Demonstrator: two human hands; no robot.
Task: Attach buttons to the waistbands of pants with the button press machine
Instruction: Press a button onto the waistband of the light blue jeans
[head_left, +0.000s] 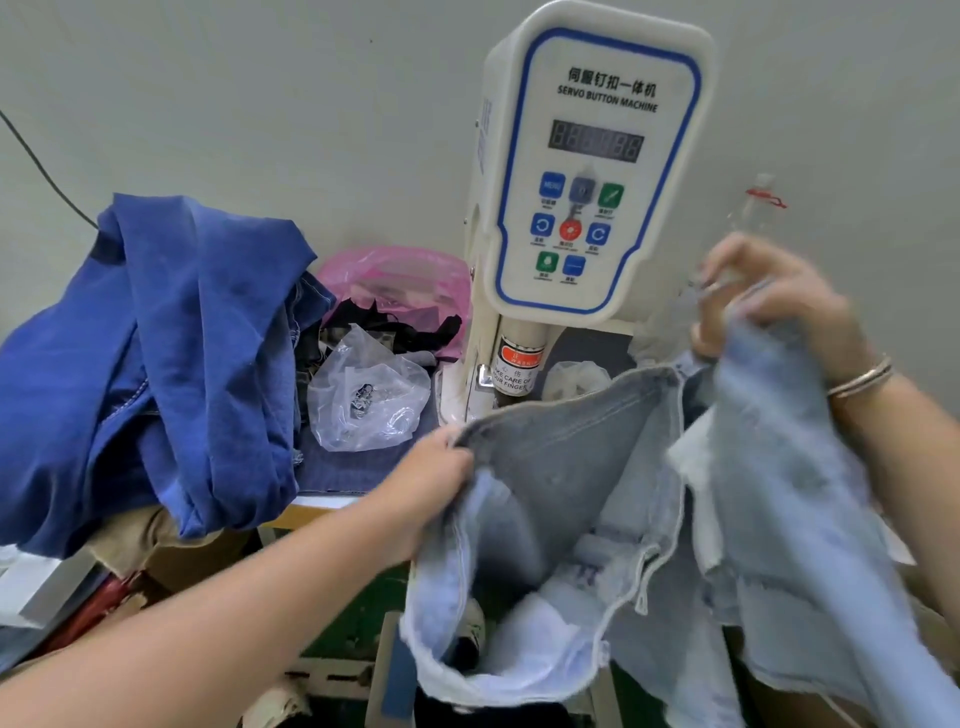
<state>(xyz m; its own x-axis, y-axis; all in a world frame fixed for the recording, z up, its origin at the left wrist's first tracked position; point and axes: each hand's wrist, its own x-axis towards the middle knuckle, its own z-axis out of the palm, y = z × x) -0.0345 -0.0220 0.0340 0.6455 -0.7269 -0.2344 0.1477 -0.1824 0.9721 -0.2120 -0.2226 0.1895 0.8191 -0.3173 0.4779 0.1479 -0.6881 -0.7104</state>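
Left hand (434, 475) and right hand (779, 306) each gripped the limp, light-blue pants (571, 467); best held taut at the stiffer waistband.

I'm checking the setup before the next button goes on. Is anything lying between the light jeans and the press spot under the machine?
Nothing visible does. Both hands, left and right, hold the light jeans right in front of the machine. The clear bag and dark jeans pile sit off to the left.
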